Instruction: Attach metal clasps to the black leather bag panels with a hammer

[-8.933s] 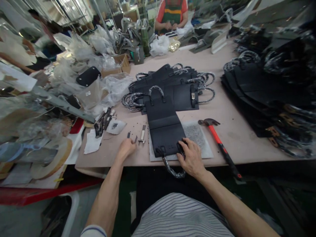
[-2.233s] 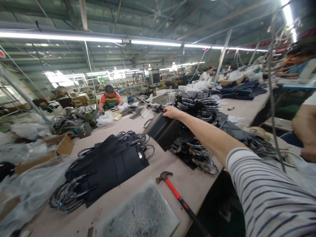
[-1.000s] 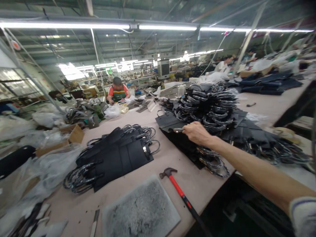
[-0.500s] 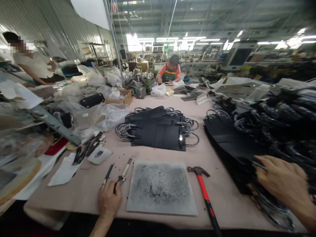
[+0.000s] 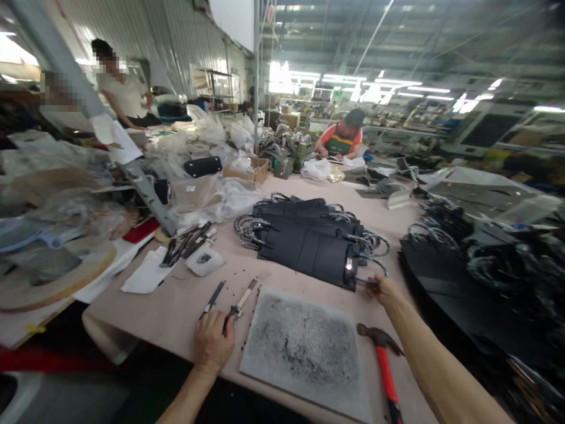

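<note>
My left hand (image 5: pixel 215 343) rests at the table's near edge, its fingers closed around the dark end of a slim metal tool with a crosspiece (image 5: pixel 242 300). A second flat metal strip (image 5: pixel 214 298) pokes out beyond those fingers. Across the table, my right hand (image 5: pixel 379 288) pinches a wrapped loop handle at the near corner of the top black bag panel (image 5: pixel 309 250). That panel lies on a fanned stack, plastic-wrapped handles sticking out at both ends. Between my hands lies a worn grey slab (image 5: pixel 304 347) with black specks. Beside my right forearm is a claw hammer (image 5: pixel 385 365) with a red handle.
More black panels with wrapped handles (image 5: pixel 441 265) are heaped on the right. Left of the slab are a white tray of small dark bits (image 5: pixel 205 259) and several dark metal tools (image 5: pixel 185 242). A slanted metal post (image 5: pixel 145 188) rises at left. Co-workers are farther back.
My right hand has left the heap on the right and moved leftward to the middle stack, taking hold of a handle. My left hand stays on the tool. The view has turned right-to-left.
</note>
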The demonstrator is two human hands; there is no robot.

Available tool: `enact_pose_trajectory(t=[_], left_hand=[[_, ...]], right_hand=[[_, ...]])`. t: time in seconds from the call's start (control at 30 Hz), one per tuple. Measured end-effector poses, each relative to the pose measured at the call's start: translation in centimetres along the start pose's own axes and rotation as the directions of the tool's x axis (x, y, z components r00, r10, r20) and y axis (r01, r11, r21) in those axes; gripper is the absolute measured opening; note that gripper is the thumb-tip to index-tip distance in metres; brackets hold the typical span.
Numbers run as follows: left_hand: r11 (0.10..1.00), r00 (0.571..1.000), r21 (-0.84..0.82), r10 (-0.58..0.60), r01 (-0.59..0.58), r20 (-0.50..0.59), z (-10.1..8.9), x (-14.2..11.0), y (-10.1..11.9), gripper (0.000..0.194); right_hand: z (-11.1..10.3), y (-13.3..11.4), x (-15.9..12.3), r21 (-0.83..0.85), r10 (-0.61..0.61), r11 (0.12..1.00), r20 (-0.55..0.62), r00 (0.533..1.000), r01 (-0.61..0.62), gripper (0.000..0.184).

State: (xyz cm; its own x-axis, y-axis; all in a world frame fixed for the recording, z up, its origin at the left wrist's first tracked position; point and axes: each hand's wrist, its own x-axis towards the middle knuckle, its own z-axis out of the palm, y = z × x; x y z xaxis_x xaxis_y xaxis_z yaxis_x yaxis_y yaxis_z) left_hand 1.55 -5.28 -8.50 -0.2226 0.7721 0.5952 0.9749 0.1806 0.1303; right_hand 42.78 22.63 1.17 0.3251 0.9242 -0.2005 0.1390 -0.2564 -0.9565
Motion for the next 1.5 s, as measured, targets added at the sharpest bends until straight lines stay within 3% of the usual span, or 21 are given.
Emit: enact_pose_trajectory(t=[0.07,0.13,0.3,0.43,0.53,0.6,0.63,0.73,0.8,0.87,0.97,1.1,1.2,1.33,1.5], left_hand=[[1.0,0.999,-0.012,-0.027,0.027,0.024,-0.2,-0.1,0.1,0.013],[0.999,0.998,-0.028,-0.043,0.044,0.055,-0.4,-0.1,0.2,0.015],[0.998,0.998,-0.054,-0.038,0.041,0.056,-0.5,-0.2,0.1,0.014],[0.998,0.999,-0.058,-0.024,0.026,0.028,-0.1,-0.2,-0.2,0.011],[0.997,0.999,-0.069,-0.033,0.036,0.034,-0.1,-0.2,-0.2,0.013],[0.996,0.998,-0.077,-0.047,0.051,0.048,-0.3,-0.2,-0.1,0.015],[0.995,0.997,-0.08,-0.053,0.058,0.056,-0.4,-0.1,0.0,0.015],[0.994,0.994,-0.086,-0.066,0.074,0.085,-0.6,0.0,0.2,0.018],[0.992,0.992,-0.084,-0.082,0.09,0.093,-0.6,0.1,0.2,0.018],[0.99,0.99,-0.089,-0.099,0.108,0.106,-0.7,0.2,0.2,0.017],[0.987,0.984,-0.102,-0.113,0.127,0.137,-0.8,0.4,0.3,0.016],[0.982,0.973,-0.1,-0.141,0.161,0.182,-1.0,0.5,0.4,0.016],[0.977,0.962,-0.101,-0.163,0.188,0.217,-1.2,0.5,0.6,0.014],[0.976,0.95,-0.09,-0.171,0.2,0.263,-1.5,0.5,0.7,0.013],[0.969,0.932,-0.089,-0.194,0.231,0.305,-1.9,0.7,0.9,0.015]], right_hand=[[-0.1,-0.8,-0.4,-0.006,0.058,0.998,-0.013,0.998,-0.058,0.011],[-0.5,-2.0,-1.3,0.054,0.105,0.993,-0.025,0.994,-0.103,0.013],[-1.7,-6.1,-4.1,0.202,0.102,0.974,0.035,0.994,-0.107,0.017],[-3.8,-7.9,-6.8,0.319,0.085,0.945,-0.009,0.996,-0.077,0.016],[-5.4,-5.2,-10.6,0.396,0.085,0.918,-0.092,0.992,-0.041,0.017],[-5.7,-1.0,-14.5,0.5,0.133,0.866,-0.2,0.971,-0.016,0.017],[-5.5,1.5,-16.8,0.527,0.184,0.848,-0.197,0.963,-0.055,0.016],[-3.5,8.6,-24.6,0.557,0.266,0.805,-0.033,0.963,-0.203,0.013],[-1.1,10.9,-29.5,0.567,0.344,0.722,0.205,0.917,-0.397,0.018],[1.6,10.9,-32.9,0.625,0.415,0.592,0.305,0.857,-0.509,0.017],[5.2,8.5,-34.8,0.706,0.445,0.441,0.364,0.818,-0.554,0.013],[8.1,7.0,-35.5,0.718,0.423,0.38,0.426,0.8,-0.583,0.009],[8.5,8.3,-36.4,0.663,0.468,0.385,0.459,0.755,-0.642,0.007],[7.3,10.5,-37.1,0.517,0.553,0.392,0.529,0.644,-0.761,0.014],[6.1,11.1,-37.1,0.41,0.556,0.438,0.576,0.599,-0.8,0.025]])
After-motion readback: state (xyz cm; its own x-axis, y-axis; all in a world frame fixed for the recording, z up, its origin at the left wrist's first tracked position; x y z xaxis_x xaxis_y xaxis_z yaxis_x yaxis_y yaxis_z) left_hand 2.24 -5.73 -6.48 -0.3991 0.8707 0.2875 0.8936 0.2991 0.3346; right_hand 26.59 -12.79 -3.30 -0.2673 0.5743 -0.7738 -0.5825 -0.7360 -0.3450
